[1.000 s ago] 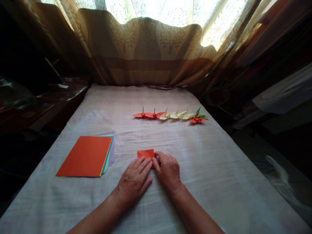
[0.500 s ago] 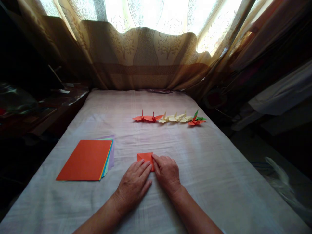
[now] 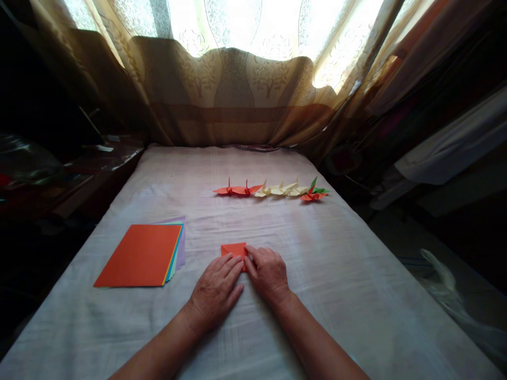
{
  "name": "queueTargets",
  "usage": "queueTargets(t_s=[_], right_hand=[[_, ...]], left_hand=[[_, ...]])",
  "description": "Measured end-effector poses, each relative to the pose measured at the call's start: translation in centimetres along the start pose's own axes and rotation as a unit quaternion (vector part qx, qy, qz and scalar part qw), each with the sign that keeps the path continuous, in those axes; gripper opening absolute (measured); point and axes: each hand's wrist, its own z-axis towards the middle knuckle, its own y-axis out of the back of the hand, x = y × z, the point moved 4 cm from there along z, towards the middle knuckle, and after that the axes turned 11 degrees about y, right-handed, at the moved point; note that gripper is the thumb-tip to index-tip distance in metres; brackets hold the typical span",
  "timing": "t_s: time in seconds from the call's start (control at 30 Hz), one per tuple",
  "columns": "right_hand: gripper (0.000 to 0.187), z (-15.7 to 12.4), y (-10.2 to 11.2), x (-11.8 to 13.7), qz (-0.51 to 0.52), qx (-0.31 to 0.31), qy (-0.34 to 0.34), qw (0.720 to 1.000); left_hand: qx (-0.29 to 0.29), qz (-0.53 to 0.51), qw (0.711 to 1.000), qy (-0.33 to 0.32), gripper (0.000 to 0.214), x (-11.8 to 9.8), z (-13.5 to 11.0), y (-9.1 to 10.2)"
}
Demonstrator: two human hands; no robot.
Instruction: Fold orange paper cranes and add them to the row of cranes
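Left hand: the left hand (image 3: pixel 216 285), at seven o'clock from the paper, lies palm down, fingers nearly side by side over the near part, thumb spread away; this probably keeps the paper from sliding.
Right hand: the right hand (image 3: pixel 267 272), at four o'clock, has thumb and forefinger at the paper's right edge, other fingers curled; they seem set to flatten or line up that edge, though I cannot tell whether they pinch or only press.
Folded paper: the small orange-red folded paper (image 3: pixel 233 248) lies flat beneath the fingertips, its far part uncovered, likely backed by the cloth so the folds can be pressed.
Paper stack: at nine o'clock, the paper stack (image 3: pixel 138 256) has orange-red on top, with yellow, blue, pale green and lilac edges fanned out; it sits apart from both hands, presumably out of their way.
Folded cranes: between twelve and two o'clock, two red cranes (image 3: pixel 222 190), three cream cranes (image 3: pixel 277 190), another red crane (image 3: pixel 314 197) and a green crane (image 3: pixel 320 190) partly behind it form a row, perhaps lined up there to avoid being crushed.
White cloth: the white cloth (image 3: pixel 336 274) carries everything.
Curtain: at twelve o'clock, the curtain (image 3: pixel 233 79) glows with daylight.
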Motion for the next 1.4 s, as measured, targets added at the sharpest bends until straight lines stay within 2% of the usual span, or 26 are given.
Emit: queueTargets(t_s=[0.17, 0.33, 0.5, 0.67, 0.9, 1.07, 1.27, 1.4], right_hand=[[0.016, -0.7, 0.3, -0.5, 0.056, -0.034, 0.014, 0.998], [0.012, -1.4, 1.0, -0.3, 0.084, -0.026, 0.052, 0.995], [0.022, -2.5, 1.6, 0.6, 0.048, -0.016, 0.107, 0.993], [0.033, -3.7, 1.9, 0.8, 0.005, 0.022, 0.15, 0.988], [0.034, -4.0, 1.9, 0.4, -0.012, 0.048, 0.148, 0.988], [0.033, -4.0, 1.9, 0.3, -0.009, 0.047, 0.147, 0.988], [0.032, -4.1, 1.6, 0.1, -0.004, 0.033, 0.149, 0.988], [0.029, -4.2, 1.5, 0.1, -0.01, 0.012, 0.15, 0.989]], left_hand=[[-0.011, -0.014, 1.0, -0.003, 0.037, 0.2, -0.2, 0.1], [0.012, -0.02, 1.0, 0.003, 0.037, 0.3, -0.1, 0.0], [0.052, -0.022, 0.998, -0.011, 0.038, 0.5, 0.1, 0.3], [0.061, -0.015, 0.997, -0.044, 0.039, 0.7, 0.3, 0.8], [0.088, 0.0, 0.994, -0.072, 0.04, 0.9, 0.4, 1.2], [0.138, 0.007, 0.986, -0.096, 0.046, 2.3, 0.0, 1.5], [0.175, 0.011, 0.981, -0.084, 0.05, 5.2, -1.5, 3.0], [0.195, 0.035, 0.976, -0.09, 0.051, 5.7, -1.9, 3.9]])
